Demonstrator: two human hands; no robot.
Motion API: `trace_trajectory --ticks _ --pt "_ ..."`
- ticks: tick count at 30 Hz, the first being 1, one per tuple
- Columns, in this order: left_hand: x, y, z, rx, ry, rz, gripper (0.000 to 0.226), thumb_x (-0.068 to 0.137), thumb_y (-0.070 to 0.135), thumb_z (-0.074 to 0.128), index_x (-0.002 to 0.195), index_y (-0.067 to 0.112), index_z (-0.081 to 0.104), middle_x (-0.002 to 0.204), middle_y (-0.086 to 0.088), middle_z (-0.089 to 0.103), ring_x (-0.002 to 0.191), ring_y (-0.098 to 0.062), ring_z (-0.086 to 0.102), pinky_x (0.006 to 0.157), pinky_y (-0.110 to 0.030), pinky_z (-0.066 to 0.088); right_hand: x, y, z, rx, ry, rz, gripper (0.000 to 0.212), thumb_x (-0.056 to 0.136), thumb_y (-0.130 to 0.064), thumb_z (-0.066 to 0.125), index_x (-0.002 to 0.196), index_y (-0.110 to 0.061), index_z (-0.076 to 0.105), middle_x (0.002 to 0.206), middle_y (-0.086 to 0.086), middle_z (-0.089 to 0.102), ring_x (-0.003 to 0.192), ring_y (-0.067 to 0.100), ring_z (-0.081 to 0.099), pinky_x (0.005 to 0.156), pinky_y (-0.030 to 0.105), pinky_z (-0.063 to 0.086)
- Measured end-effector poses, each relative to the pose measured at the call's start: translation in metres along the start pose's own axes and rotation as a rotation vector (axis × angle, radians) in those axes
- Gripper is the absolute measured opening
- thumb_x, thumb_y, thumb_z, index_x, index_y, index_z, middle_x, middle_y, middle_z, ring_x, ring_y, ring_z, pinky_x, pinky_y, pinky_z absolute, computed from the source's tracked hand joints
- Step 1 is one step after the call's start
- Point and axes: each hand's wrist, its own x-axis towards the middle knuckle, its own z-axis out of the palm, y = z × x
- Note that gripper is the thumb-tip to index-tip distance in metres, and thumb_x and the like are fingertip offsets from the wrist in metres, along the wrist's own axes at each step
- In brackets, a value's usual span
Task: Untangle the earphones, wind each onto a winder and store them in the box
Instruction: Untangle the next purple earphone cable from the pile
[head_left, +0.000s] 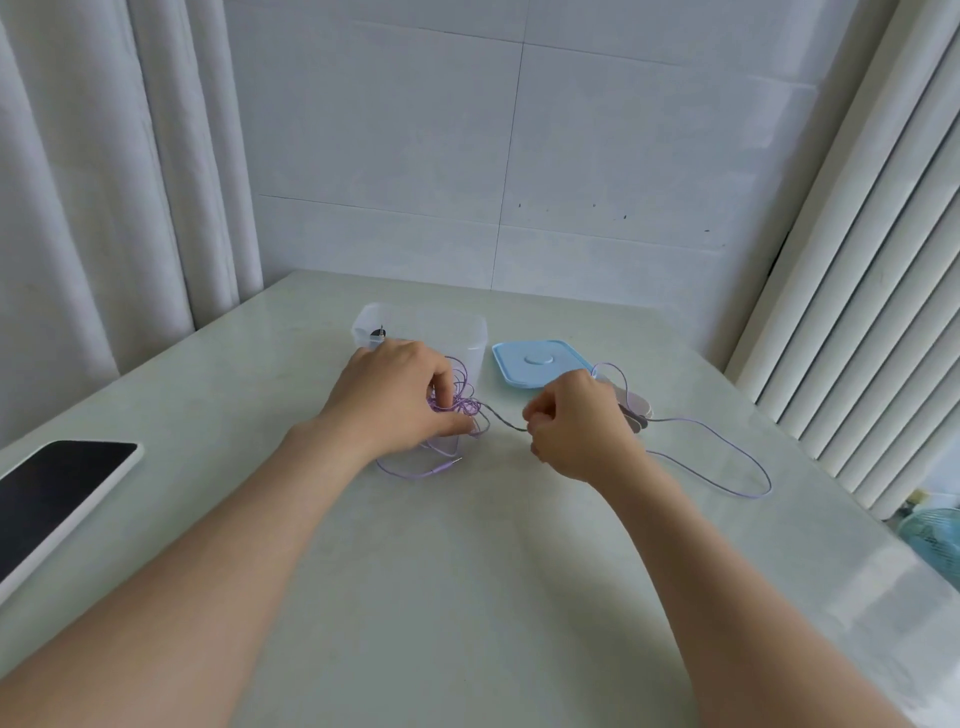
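Both forearms reach forward over the pale bench (467, 571), bare, with the backs of the hands turned up. The left hand (397, 397) hovers at the near side of the clear box (470, 332), its fingers curled and thumb drawn in, pinching the purple tangle of earphones (460, 405); whether the tangle touches the box I cannot tell. The right hand (579, 423), right of the box and just in front of the blue lid (540, 364), is curled like a loose fist, thumb and forefinger nipping one strand that leads out of the tangle. A short stretch of cable spans the two hands. Farther right of the box a long purple loop (727, 452) trails over the bench, and pale flat winders (638, 408) lie just behind the right hand. The jack plug (448, 467) rests in front of the box. A dark-screened phone (57, 488) lies well left of it
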Motion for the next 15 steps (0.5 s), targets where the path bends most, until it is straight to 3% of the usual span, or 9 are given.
trace_trajectory --ticks 2,5,9,11,13,15 --pt "0.0 0.0 0.0 -0.008 -0.029 0.008 0.044 0.066 0.066 0.086 0.071 0.028 0.065 0.074 0.016 0.056 0.079 -0.01 0.051 0.072 -0.032 0.034 -0.001 -0.002 0.0 0.068 -0.042 -0.011 0.034 0.087 0.004 0.055 0.109 -0.012 0.074 0.092 0.004 0.076 0.09 0.027 0.07 0.07 0.034 0.06" --pt "-0.001 -0.001 0.0 -0.033 -0.036 0.028 0.043 0.066 0.064 0.087 0.071 0.028 0.065 0.074 0.014 0.057 0.078 -0.01 0.054 0.073 -0.032 0.034 -0.003 -0.005 -0.001 0.12 -0.118 -0.053 0.055 0.088 0.009 0.048 0.132 -0.019 0.064 0.101 -0.005 0.078 0.092 0.016 0.069 0.055 0.022 0.047" --pt "0.001 -0.001 0.003 -0.088 -0.023 0.091 0.037 0.069 0.054 0.089 0.066 0.032 0.059 0.075 0.014 0.056 0.081 -0.015 0.056 0.075 -0.033 0.036 -0.006 -0.012 -0.005 0.258 -0.142 -0.069 0.062 0.083 0.01 0.032 0.124 -0.018 0.068 0.088 -0.005 0.079 0.06 -0.003 0.054 0.048 0.014 0.038" --pt "0.002 -0.001 0.003 -0.098 0.012 0.135 0.038 0.068 0.053 0.091 0.067 0.034 0.058 0.079 0.012 0.055 0.085 -0.017 0.056 0.076 -0.035 0.041 -0.006 -0.015 -0.004 0.323 -0.116 -0.109 0.049 0.091 0.003 0.035 0.117 -0.019 0.071 0.079 -0.006 0.075 0.048 -0.003 0.049 0.048 0.015 0.036" --pt "0.004 -0.002 0.002 -0.139 0.054 0.163 0.039 0.065 0.052 0.093 0.07 0.031 0.061 0.082 0.009 0.055 0.087 -0.019 0.053 0.076 -0.036 0.044 -0.006 -0.017 -0.004 0.324 -0.058 -0.181 0.031 0.101 -0.01 0.044 0.106 -0.021 0.072 0.061 -0.015 0.061 0.048 0.002 0.045 0.051 0.021 0.034" --pt "0.005 -0.001 -0.001 -0.207 0.09 0.178 0.044 0.062 0.05 0.096 0.069 0.027 0.059 0.084 0.008 0.056 0.089 -0.02 0.053 0.076 -0.036 0.043 -0.006 -0.018 -0.003 0.278 0.02 -0.257 0.016 0.103 -0.021 0.057 0.093 -0.023 0.07 0.05 -0.021 0.049 0.052 0.002 0.046 0.051 0.018 0.029"
